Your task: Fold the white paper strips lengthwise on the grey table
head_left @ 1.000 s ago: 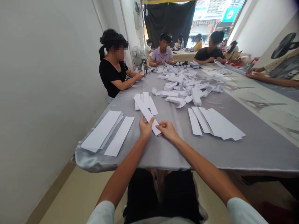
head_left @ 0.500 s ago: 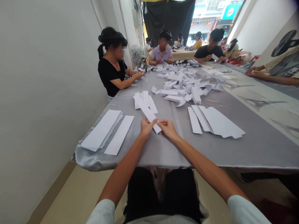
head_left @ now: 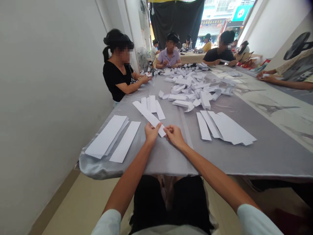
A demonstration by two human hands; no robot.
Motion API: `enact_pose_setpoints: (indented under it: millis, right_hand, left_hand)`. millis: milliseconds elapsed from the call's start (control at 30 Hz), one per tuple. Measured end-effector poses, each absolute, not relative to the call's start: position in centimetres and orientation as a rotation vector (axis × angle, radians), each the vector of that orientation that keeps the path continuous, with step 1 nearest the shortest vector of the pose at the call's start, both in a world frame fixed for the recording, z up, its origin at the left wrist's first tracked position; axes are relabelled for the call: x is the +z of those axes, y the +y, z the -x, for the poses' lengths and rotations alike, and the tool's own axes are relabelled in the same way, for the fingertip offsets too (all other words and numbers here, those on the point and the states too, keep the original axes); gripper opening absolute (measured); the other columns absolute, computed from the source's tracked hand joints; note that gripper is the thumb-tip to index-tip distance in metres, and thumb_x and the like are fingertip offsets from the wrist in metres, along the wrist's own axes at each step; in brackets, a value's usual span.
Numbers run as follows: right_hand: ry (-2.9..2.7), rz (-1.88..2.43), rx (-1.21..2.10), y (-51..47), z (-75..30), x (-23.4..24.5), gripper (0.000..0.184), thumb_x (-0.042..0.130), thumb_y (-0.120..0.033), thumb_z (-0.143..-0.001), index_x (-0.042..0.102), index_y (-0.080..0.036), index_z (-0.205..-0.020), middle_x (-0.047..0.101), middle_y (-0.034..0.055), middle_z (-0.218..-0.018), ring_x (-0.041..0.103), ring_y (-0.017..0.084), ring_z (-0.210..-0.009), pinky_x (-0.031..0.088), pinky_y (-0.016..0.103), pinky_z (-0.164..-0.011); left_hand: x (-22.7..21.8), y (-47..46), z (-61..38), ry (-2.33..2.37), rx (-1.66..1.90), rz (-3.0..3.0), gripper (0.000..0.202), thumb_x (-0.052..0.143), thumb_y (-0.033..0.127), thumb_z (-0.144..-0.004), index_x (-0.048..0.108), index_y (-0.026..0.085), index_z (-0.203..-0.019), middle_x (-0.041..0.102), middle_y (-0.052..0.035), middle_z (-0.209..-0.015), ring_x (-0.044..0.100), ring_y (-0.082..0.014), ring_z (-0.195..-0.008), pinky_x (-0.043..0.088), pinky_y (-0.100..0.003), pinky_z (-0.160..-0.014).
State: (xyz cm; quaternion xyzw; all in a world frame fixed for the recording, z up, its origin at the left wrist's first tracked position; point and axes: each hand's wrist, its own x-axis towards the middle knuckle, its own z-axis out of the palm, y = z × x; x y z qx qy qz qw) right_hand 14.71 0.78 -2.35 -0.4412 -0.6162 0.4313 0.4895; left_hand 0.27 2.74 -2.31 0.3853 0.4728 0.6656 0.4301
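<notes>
A long white paper strip (head_left: 147,113) slants up and left from between my hands, above the grey tablecloth (head_left: 171,156). My left hand (head_left: 152,132) is closed on it near its lower end, thumb on top. At the corner of that end, my right hand (head_left: 174,134) pinches the paper between thumb and fingers. Beyond the strip lie several shorter white strips (head_left: 160,110). Left of my hands is a stack of wide white paper strips (head_left: 107,135), with a single strip (head_left: 126,142) beside it. Fanned white sheets (head_left: 231,127) rest to my right.
A loose heap of folded white paper pieces (head_left: 193,86) covers the table's middle. A person in black (head_left: 119,78) sits at the left edge; others sit at the far side and right. The wall (head_left: 49,81) runs close on the left.
The held paper strip has swung so that its far end points further left, and its near end has risen slightly. My left hand has shifted a little left with it; both hands keep their grip.
</notes>
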Motion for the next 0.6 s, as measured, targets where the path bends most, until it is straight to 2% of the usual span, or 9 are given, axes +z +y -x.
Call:
enact_pose_setpoints:
  millis: [300, 433, 600]
  right_hand:
    - [-1.450, 1.105, 1.053, 0.88, -15.16, -2.05, 0.035, 0.064, -0.056, -0.092, 0.064, -0.022, -0.084, 0.068, 0.0013, -0.062, 0.054, 0.014, -0.041, 0.040, 0.026, -0.041]
    - [-1.422, 1.087, 1.113, 1.13, -15.07, -2.46, 0.038, 0.065, -0.059, -0.090, 0.064, -0.021, -0.088, 0.069, 0.0012, -0.064, 0.055, 0.013, -0.040, 0.039, 0.025, -0.040]
    - [-1.519, 1.056, 1.124, 1.32, -14.94, -2.92, 0.038, 0.062, -0.057, -0.093, 0.066, -0.020, -0.090, 0.074, 0.0026, -0.069, 0.059, 0.013, -0.047, 0.043, 0.023, -0.048]
  left_hand:
    - [-1.70, 2.20, -0.41, 1.124, 1.539, -0.986, 0.068, 0.099, 0.046, -0.059, 0.065, 0.013, -0.108, 0.079, -0.0121, -0.088, 0.075, -0.0244, -0.074, 0.059, -0.033, -0.066]
    - [-1.64, 2.17, -0.54, 1.132, 1.582, -0.984, 0.076, 0.100, 0.041, -0.056, 0.062, 0.014, -0.116, 0.079, -0.0113, -0.091, 0.076, -0.0249, -0.076, 0.060, -0.034, -0.068]
    - [-1.96, 2.49, -0.27, 1.199, 1.691, -0.959, 0.067, 0.096, 0.039, -0.062, 0.062, 0.014, -0.114, 0.078, -0.0103, -0.092, 0.075, -0.0227, -0.077, 0.059, -0.032, -0.068]
